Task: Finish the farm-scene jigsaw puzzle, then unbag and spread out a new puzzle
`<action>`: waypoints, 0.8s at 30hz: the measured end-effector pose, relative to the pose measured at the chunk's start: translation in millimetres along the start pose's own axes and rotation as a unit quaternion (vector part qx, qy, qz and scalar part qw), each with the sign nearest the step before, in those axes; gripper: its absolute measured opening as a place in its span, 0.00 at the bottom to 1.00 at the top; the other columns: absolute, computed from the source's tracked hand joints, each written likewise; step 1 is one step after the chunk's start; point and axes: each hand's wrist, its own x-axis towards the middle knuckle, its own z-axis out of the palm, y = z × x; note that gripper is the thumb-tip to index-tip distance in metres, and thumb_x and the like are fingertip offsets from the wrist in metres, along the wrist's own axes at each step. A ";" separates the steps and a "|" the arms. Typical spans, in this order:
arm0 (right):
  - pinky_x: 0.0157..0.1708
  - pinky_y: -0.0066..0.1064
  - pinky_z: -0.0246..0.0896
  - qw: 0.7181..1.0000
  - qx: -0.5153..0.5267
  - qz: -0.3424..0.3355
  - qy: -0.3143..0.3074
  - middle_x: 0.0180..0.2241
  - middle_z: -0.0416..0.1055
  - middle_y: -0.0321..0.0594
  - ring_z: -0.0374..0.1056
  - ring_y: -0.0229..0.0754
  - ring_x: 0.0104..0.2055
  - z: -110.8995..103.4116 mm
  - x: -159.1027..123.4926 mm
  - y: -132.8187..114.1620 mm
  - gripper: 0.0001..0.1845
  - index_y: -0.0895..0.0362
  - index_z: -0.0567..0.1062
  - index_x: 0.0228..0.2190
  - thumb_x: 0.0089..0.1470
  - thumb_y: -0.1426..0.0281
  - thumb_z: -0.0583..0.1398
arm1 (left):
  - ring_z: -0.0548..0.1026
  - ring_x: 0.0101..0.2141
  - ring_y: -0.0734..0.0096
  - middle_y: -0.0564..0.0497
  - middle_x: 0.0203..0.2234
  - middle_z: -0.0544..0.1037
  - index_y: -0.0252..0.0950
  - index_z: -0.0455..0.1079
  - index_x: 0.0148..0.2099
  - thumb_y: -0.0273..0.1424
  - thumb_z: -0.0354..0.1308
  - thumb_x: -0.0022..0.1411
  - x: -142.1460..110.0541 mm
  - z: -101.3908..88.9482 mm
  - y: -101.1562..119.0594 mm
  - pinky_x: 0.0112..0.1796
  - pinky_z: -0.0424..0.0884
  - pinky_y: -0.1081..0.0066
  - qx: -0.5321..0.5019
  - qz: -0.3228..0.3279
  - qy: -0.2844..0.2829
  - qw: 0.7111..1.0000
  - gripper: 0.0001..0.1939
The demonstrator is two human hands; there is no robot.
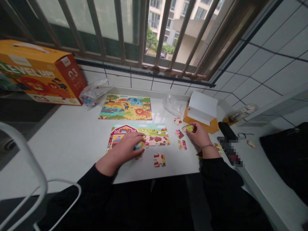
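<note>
Head view: two bare hands work over one white table (79,141), smooth and flat. The right hand (199,134) pinches one green-and-yellow puzzle piece (189,128) between thumb and fingers, near the small box. The left hand (128,145) lies palm down over the left part of the farm puzzle (157,131), fingers loosely extended, thumb apart; whether it presses a piece beneath cannot be told. Three loose pieces (182,144) with knobbed edges sit between that puzzle and the right hand, and one cow-patterned piece (159,160) lies nearer. Beyond is one rectangular animal picture (125,107), glossy. Two crinkled clear plastic bags stand out: a filled bag (93,93) at left, another bag (172,105) at right. Two cardboard boxes: one large orange carton (40,73) far left, one small open box (203,109), white inside, far right
</note>
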 end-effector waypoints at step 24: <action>0.61 0.45 0.75 0.940 0.132 -0.276 -0.151 0.56 0.82 0.42 0.78 0.47 0.58 37.1 -98.2 -86.2 0.22 0.48 0.81 0.56 0.63 0.75 0.65 | 0.74 0.66 0.46 0.45 0.66 0.78 0.44 0.77 0.55 0.36 0.68 0.69 0.6 0.7 0.9 0.73 0.54 0.35 0.004 -0.003 -0.004 1.000 0.13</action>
